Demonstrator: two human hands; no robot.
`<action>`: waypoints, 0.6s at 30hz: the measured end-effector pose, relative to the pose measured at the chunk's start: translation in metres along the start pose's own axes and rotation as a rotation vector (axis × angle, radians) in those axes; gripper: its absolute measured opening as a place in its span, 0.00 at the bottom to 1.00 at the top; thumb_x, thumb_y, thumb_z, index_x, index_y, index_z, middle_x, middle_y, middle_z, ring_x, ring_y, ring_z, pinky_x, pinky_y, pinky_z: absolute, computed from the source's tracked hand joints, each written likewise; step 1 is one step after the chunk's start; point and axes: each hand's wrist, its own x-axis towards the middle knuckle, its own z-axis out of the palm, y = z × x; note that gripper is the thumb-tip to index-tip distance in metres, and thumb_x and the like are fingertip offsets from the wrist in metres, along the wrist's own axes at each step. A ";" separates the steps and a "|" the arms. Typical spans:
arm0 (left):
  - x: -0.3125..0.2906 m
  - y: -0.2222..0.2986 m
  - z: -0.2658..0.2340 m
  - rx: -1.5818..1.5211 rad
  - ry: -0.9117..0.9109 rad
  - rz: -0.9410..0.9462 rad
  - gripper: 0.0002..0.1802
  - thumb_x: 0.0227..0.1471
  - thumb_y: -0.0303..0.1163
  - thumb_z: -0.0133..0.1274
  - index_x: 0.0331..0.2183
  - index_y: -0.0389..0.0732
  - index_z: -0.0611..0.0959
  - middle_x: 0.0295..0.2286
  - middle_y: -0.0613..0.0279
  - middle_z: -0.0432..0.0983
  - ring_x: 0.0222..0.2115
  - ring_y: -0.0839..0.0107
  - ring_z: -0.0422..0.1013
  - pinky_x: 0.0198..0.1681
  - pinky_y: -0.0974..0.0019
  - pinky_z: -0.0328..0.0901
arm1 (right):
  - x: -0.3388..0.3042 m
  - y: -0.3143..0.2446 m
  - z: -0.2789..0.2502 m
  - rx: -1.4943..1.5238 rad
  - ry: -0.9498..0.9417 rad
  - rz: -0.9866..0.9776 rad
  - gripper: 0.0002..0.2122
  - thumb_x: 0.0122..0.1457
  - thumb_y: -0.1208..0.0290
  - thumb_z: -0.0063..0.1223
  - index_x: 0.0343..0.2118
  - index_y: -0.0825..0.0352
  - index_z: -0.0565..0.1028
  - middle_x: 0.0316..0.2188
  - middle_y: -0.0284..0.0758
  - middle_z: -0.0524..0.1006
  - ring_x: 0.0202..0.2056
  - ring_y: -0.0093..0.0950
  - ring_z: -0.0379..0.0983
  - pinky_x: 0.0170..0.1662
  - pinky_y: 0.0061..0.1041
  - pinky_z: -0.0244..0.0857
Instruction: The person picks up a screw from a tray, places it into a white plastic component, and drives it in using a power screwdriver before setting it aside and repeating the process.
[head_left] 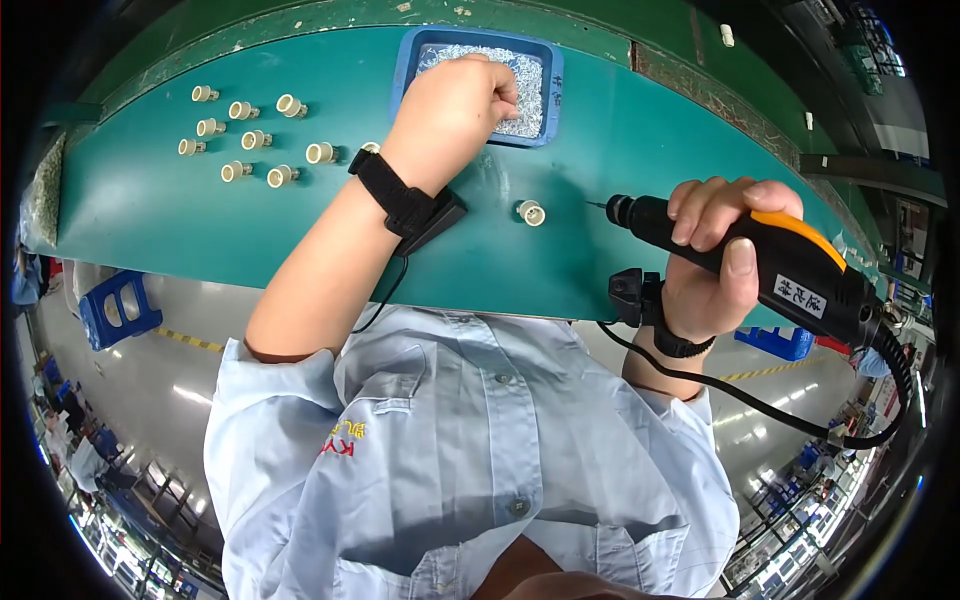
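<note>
My left hand [450, 112] reaches over a blue plastic tray [553, 105] heaped with small shiny metal pieces [530, 80]. Its fingertips are pinched together at the pieces; what lies between them is too small to make out. In my right hand [715, 245] is a black and orange electric screwdriver [745, 240], held nearly level with its thin bit pointing left. Between the two hands, a single cream cup-shaped fitting [532, 212] with a metal end rests on the green table, apart from the bit.
Several more cream fittings [256, 140] lie scattered at the table's left. Black devices are strapped to both wrists, the left one a box [432, 225] with a cable. A thick black cord [890, 400] trails from the screwdriver. Blue stools [120, 310] stand on the floor beyond the green table [330, 240].
</note>
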 end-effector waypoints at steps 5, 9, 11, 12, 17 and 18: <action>-0.004 -0.011 0.001 -0.064 0.198 0.076 0.06 0.47 0.29 0.55 0.25 0.38 0.83 0.27 0.55 0.77 0.31 0.55 0.73 0.35 0.57 0.67 | 0.002 0.000 0.000 -0.007 0.002 -0.008 0.19 0.53 0.66 0.57 0.42 0.68 0.63 0.18 0.33 0.67 0.20 0.26 0.66 0.30 0.29 0.64; -0.006 -0.013 0.005 -0.016 0.309 0.134 0.05 0.47 0.28 0.55 0.28 0.39 0.84 0.29 0.55 0.78 0.31 0.55 0.73 0.36 0.59 0.68 | 0.004 0.000 0.002 -0.001 0.001 0.002 0.18 0.52 0.67 0.57 0.41 0.68 0.63 0.18 0.33 0.67 0.20 0.27 0.66 0.31 0.29 0.64; -0.006 -0.009 0.004 0.009 0.329 0.143 0.05 0.47 0.28 0.55 0.28 0.38 0.83 0.29 0.55 0.78 0.31 0.55 0.73 0.36 0.59 0.68 | 0.005 0.000 0.005 0.000 0.001 0.008 0.18 0.52 0.67 0.57 0.41 0.68 0.63 0.18 0.33 0.67 0.20 0.27 0.66 0.31 0.29 0.64; -0.007 -0.007 0.003 0.034 0.348 0.154 0.05 0.47 0.28 0.55 0.28 0.38 0.83 0.28 0.55 0.78 0.31 0.55 0.73 0.36 0.58 0.68 | 0.006 -0.001 0.006 -0.021 0.017 0.019 0.18 0.51 0.68 0.56 0.41 0.68 0.63 0.18 0.33 0.67 0.20 0.27 0.66 0.31 0.30 0.65; -0.017 -0.004 0.000 0.118 0.361 0.223 0.05 0.47 0.27 0.54 0.27 0.37 0.83 0.28 0.54 0.77 0.32 0.55 0.73 0.35 0.58 0.68 | 0.015 -0.007 0.008 -0.013 0.008 0.028 0.17 0.50 0.70 0.55 0.41 0.68 0.63 0.18 0.33 0.66 0.20 0.26 0.66 0.33 0.31 0.66; -0.017 -0.005 0.001 0.116 0.360 0.225 0.05 0.47 0.27 0.54 0.27 0.37 0.83 0.28 0.54 0.77 0.32 0.55 0.73 0.35 0.58 0.68 | 0.016 -0.008 0.007 0.013 -0.014 0.022 0.17 0.49 0.70 0.54 0.40 0.68 0.63 0.18 0.33 0.66 0.20 0.26 0.66 0.33 0.31 0.66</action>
